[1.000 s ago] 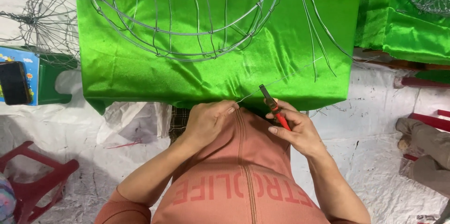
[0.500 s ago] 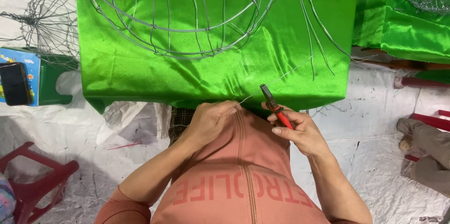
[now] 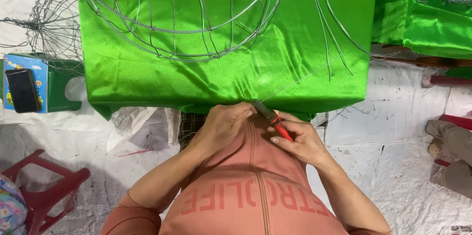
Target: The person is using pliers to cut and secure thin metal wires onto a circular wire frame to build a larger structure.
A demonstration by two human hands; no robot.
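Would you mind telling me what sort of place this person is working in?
Probably a small craft workshop for making wire frames. A round wire frame lies on a table draped in green cloth, a finished wire cage sits to the side, and the right hand holds red-handled pliers on a thin wire.

At left we saw a black phone (image 3: 22, 90) on a blue box (image 3: 30, 77); a red stool (image 3: 44, 186) stood lower left.

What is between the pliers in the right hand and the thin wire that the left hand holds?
Nothing visible. The pliers in the right hand meet the thin wire beside the left hand fingertips, at the green cloth edge.
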